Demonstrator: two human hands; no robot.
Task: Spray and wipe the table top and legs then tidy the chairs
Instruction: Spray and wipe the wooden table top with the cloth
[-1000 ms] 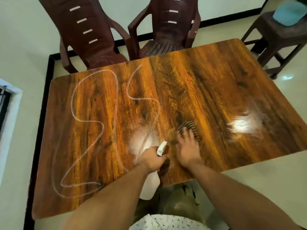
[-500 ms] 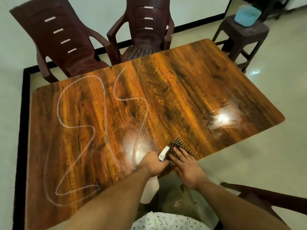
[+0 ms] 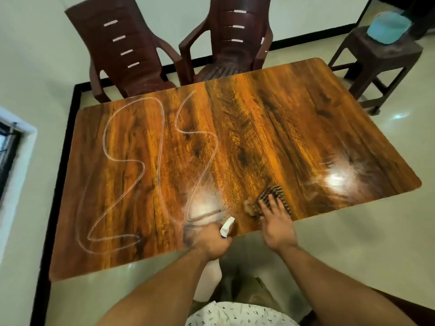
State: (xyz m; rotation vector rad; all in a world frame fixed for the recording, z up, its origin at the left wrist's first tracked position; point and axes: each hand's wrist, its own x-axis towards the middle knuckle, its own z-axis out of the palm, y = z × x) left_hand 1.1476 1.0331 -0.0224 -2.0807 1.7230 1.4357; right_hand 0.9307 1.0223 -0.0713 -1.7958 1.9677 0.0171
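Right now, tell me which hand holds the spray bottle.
The left hand grips the spray bottle; the right hand presses flat on the striped cloth instead.

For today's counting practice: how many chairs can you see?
2. Left chair and right chair, side by side behind the table. A dark shape bottom right may be a third.

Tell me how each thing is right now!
Glossy brown wood-grain table top: marked with white squiggly lines, left part not yet wiped.
White plastic spray bottle: gripped by left hand, nozzle over the near edge.
Dark striped cloth: on the table, pressed by right hand, fingers straight.
Two dark brown plastic chairs: upright at the far edge.
Dark brown stool: upright, light blue object on top.
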